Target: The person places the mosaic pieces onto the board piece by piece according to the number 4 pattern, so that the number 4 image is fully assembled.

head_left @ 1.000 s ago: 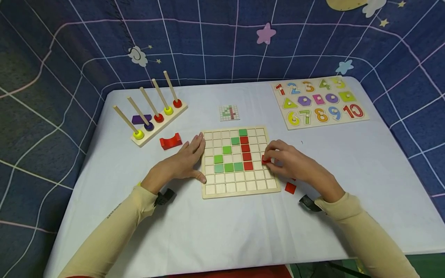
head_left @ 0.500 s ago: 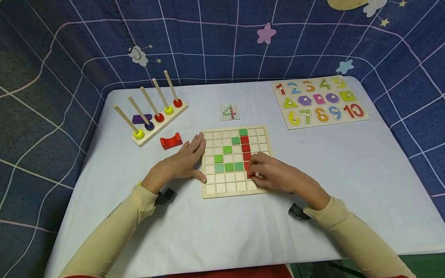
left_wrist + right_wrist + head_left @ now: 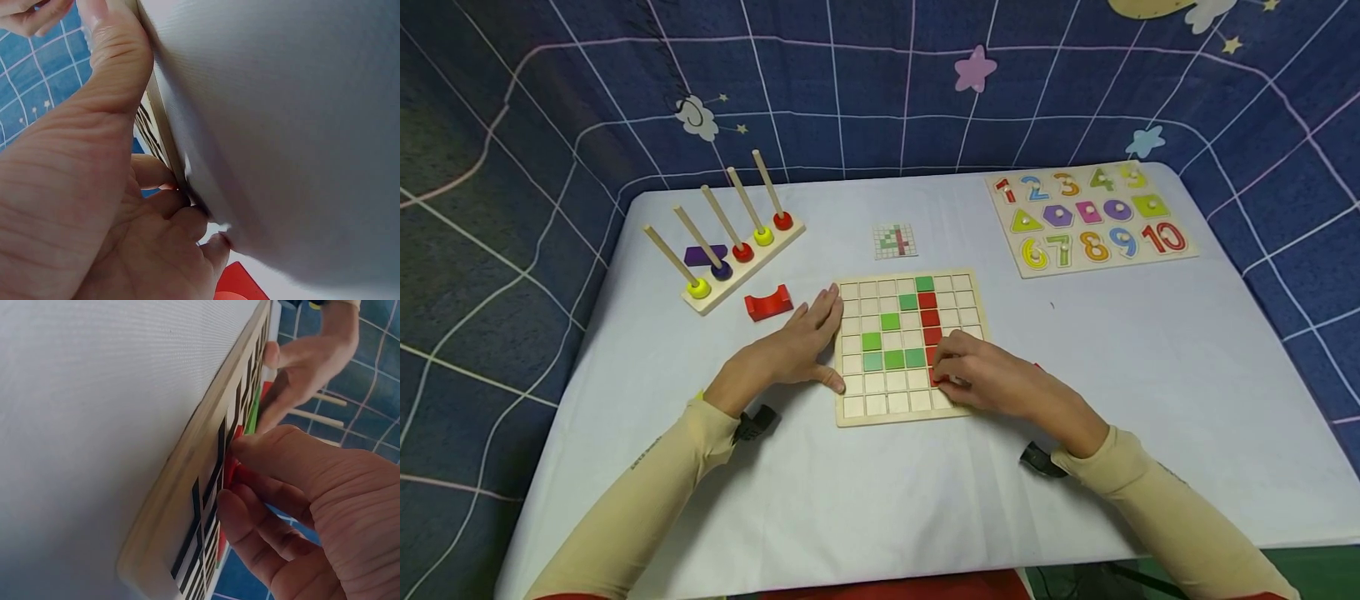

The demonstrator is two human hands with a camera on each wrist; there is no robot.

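A wooden grid board (image 3: pixel 880 408) lies flat on the white table, with green tiles (image 3: pixel 893 360) in a stepped shape and a column of red tiles (image 3: pixel 929 317). My right hand (image 3: pixel 992 375) is over the board's lower right part. Its thumb and fingers pinch a red tile (image 3: pixel 230 470) at the bottom of that red column, low against the grid. My left hand (image 3: pixel 790 346) rests at the board's left edge, fingers straight and thumb spread, touching the rim. The right hand covers several squares of the grid.
A small pattern card (image 3: pixel 895 242) lies behind the board. At the back left stands a peg stand (image 3: pixel 745 254) with colored rings, near a purple block (image 3: pixel 705 255) and a red curved block (image 3: pixel 768 304). A number puzzle board (image 3: pixel 1090 218) lies back right. A patterned curtain (image 3: pixel 865 92) hangs behind.
My right hand has carried a red tile from the board's right edge leftward to the foot of the red column, and the tile now lines up with it. The left hand has stayed in place.
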